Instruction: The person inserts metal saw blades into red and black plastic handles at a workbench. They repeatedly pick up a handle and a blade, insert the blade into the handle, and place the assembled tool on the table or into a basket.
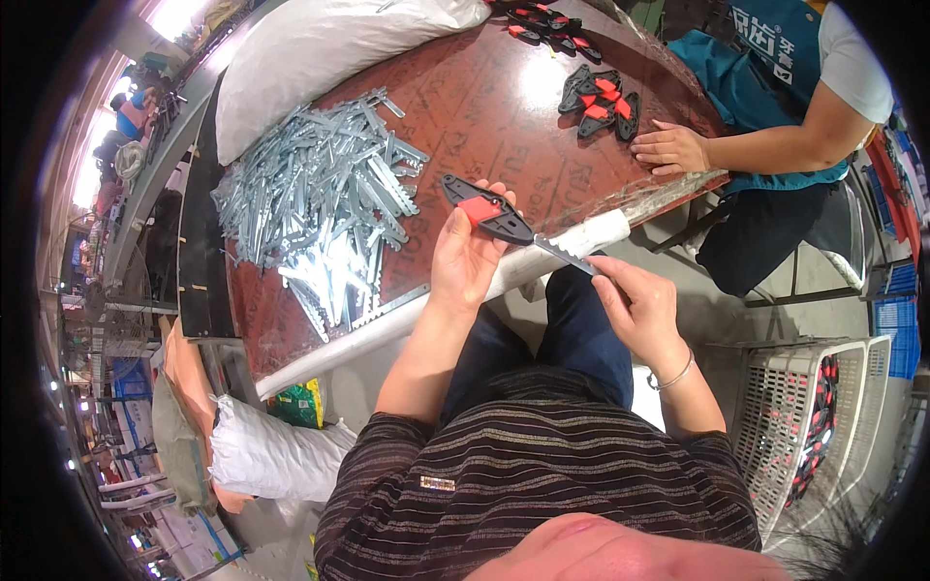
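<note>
Left hand (467,254) clamped on black handle (487,209), right hand (639,308) pinching toothed blade (565,255); could nick fingers if slipping along teeth.

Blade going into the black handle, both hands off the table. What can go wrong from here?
1. The right hand pinches the toothed metal blade bare-skinned; a slip could likely nick the fingers.
2. The left hand holds the black handle with the red button in mid-air past the table edge, so a dropped part may fall to the floor.
3. The loose pile of metal blades reaches near that edge and might slide off.
</note>
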Tool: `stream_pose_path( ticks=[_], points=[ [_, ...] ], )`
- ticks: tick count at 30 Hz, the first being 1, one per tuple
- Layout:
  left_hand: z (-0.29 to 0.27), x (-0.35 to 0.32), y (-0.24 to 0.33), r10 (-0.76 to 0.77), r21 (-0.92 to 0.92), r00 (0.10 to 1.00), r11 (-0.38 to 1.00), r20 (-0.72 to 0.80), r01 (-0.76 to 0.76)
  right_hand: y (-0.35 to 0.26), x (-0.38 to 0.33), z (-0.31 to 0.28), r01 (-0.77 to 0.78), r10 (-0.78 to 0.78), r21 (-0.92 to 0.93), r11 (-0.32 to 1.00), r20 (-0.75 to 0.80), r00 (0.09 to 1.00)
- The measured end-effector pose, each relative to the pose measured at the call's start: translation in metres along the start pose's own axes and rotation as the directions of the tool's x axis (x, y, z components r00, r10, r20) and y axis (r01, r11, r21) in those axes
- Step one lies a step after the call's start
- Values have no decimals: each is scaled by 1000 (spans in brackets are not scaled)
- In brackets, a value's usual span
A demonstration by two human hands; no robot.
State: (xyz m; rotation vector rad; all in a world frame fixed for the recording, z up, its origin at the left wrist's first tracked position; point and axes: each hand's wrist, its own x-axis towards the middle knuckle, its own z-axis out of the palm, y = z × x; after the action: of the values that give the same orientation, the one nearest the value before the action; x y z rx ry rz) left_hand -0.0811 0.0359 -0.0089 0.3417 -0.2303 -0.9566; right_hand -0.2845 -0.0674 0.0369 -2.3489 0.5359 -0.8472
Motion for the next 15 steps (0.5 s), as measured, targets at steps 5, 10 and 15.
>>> stream_pose_path(
  ticks=[5,10,15],
  points=[
    [-4,0,-2,62,196,998,979,13,-63,-5,-3,-3,9,-5,-90,996,44,999],
    [1,-2,-2,93,299,993,948,75,-112,-8,-4,3,-62,64,-60,996,41,997],
    [8,-15,-21,16,246,996,969,84,-36,-10,-2,22,-40,40,3,999,13,999]
  ],
)
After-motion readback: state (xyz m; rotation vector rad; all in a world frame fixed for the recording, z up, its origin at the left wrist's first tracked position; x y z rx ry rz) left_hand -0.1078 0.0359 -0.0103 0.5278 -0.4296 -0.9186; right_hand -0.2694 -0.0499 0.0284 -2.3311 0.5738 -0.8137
